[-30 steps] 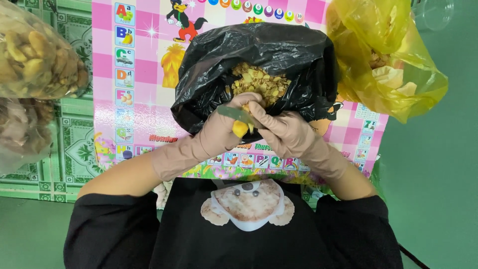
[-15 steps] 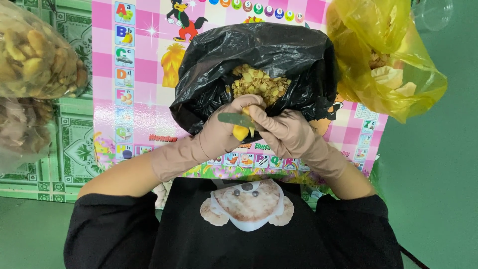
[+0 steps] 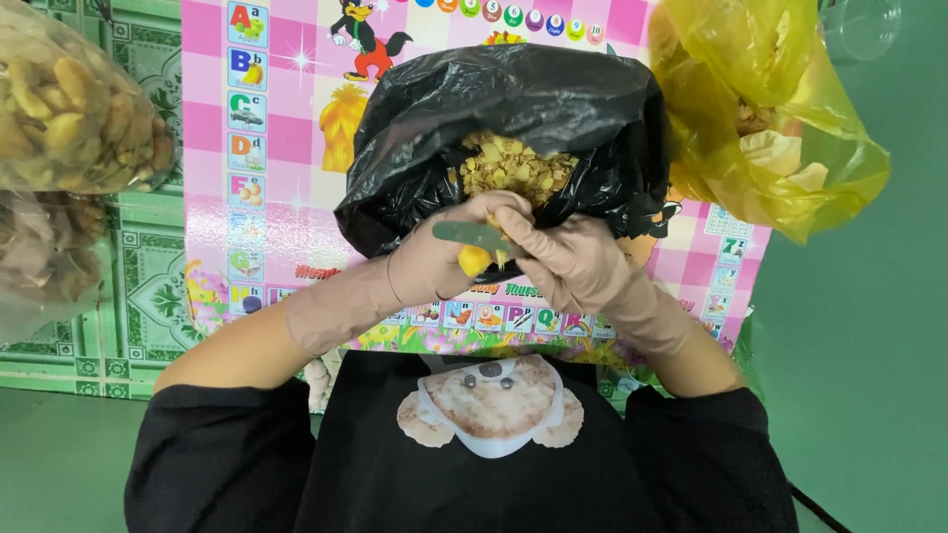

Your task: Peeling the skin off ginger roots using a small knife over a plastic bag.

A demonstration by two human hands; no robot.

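Yellow and small, a piece of fruit [image 3: 475, 260] sits pinched between two gloved hands, low in the middle of the view, just in front of the mouth of a black plastic bag [image 3: 513, 118]. The left hand [image 3: 434, 259] has its grip clamped around the fruit from the left. The right hand [image 3: 568, 259] has its grip closed on a small knife with a dull green blade [image 3: 464, 233], which lies across the top of the fruit and points left. Both hands wear long tan rubber gloves that reach up the forearms, and the fingertips of the two hands touch.

Behind the hands, the black bag stands open and holds a heap of pale tan scraps [image 3: 513, 163]. It rests on a pink checked alphabet poster [image 3: 276, 109] laid flat. To the right, touching the black bag, a yellow plastic bag [image 3: 770, 128] holds pale scraps. At far left are two clear bags of brownish nuts [image 3: 69, 109]. Green surface surrounds the poster.
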